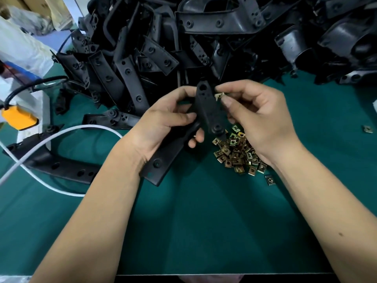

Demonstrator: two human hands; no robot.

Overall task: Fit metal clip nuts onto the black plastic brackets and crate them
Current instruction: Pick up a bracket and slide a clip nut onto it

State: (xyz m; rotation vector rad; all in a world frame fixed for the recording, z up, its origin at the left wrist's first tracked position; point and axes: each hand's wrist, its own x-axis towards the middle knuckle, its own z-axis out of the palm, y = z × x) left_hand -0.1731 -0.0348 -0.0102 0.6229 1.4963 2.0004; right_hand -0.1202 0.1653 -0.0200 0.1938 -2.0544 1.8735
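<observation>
Gripping a long black plastic bracket (pixel 206 111) in our left hand (pixel 163 127), our right hand (pixel 259 117) pinches a brass-coloured metal clip nut (pixel 219 96) at the bracket's two o'clock edge.

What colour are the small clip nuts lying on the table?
The clip nuts are brassy yellow-gold metal, seen best in the head view.

Green-matted work surface (pixel 204 221), evenly lit from above. Left of the fingers: white cable (pixel 61 130), yellow device (pixel 18 117); beyond, far left, clear plastic bags (pixel 24 48) and cardboard box (pixel 30 3).
</observation>
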